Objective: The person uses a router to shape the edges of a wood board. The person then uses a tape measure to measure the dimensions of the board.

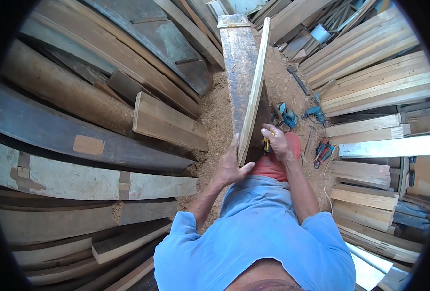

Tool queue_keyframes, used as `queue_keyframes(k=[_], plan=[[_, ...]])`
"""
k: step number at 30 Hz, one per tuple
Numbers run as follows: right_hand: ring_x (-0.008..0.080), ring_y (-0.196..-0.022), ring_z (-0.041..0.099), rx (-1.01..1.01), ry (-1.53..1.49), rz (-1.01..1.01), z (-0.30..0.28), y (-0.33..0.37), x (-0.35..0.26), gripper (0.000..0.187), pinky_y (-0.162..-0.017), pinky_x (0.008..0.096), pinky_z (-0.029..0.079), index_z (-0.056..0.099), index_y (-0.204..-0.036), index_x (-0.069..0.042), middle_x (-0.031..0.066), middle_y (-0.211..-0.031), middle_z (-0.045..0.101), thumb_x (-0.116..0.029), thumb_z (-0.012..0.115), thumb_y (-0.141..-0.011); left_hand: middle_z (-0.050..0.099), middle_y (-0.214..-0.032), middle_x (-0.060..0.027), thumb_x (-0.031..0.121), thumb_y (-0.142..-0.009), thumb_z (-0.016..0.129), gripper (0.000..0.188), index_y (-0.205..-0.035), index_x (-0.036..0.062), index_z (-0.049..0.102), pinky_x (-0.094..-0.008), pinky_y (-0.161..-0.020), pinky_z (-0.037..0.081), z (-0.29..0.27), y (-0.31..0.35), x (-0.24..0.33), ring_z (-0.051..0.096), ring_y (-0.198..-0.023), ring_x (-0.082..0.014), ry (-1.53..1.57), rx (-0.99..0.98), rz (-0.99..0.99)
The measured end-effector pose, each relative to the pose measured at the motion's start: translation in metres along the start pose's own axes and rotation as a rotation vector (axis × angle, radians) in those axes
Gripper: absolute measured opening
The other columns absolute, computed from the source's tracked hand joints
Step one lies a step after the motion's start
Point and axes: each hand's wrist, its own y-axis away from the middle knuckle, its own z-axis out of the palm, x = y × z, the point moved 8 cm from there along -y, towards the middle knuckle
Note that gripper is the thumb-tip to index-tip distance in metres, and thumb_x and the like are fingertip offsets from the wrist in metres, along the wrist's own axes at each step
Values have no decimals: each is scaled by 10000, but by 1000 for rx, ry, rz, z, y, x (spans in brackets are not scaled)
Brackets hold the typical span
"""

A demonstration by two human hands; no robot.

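Note:
A long, narrow wooden strip [254, 92] stands on edge, leaning over a worn plank bench [239, 58] in front of me. My left hand [231, 164] grips its near end, with the fingers along the left side and the thumb reaching across below. To the right of the strip, my right hand [277, 141] is closed round a small yellow-and-black tool [266, 144]. Fingers cover much of that tool, so its exact kind does not show. Both hands are close to my lap, over red shorts [271, 169].
Right of the bench, a teal power tool [287, 115], a teal drill [315, 114], a red-and-black tool [323, 151] and a hammer [298, 80] lie on the sawdust-covered floor [215, 126]. Stacked boards [370, 72] line the right; large planks [94, 150] crowd the left.

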Motion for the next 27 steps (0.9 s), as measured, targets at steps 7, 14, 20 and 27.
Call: queue_keyframes(k=[7, 14, 20, 27], plan=[[113, -806, 639, -22, -58, -1, 1, -3, -21, 651, -624, 270, 554, 429, -1501, -5, 82, -1131, 638, -287, 680, -971, 626, -1044, -341, 78, -780, 667, 949, -1579, -1, 161, -571, -829, 546, -8, -6, -35, 649, -882, -524, -134, 25, 108], [152, -774, 659, 130, -151, -58, -78, -15, -35, 730, -607, 306, 580, 308, -1567, -11, 133, -1116, 656, -191, 650, -948, 542, -1373, -325, -23, -791, 608, 831, -1561, 85, 315, -520, -1073, 475, -84, 1, -65, 530, -1288, -478, -315, -133, 166], [159, -753, 676, 213, -420, -96, -99, -19, -40, 639, -607, 303, 591, 459, -1478, -34, 114, -1071, 661, -300, 703, -950, 486, -1500, -249, -81, -725, 612, 869, -1541, 131, 398, -485, -1168, 405, -96, -8, -93, 445, -1410, -418, -493, -216, 147], [163, -733, 668, 155, -486, -72, -90, -35, -11, 587, -568, 323, 580, 475, -1477, -80, 73, -995, 669, -279, 697, -971, 471, -1520, -221, -64, -663, 669, 961, -1553, 150, 378, -456, -1185, 392, -108, -17, -95, 433, -1423, -396, -483, -269, 102]])
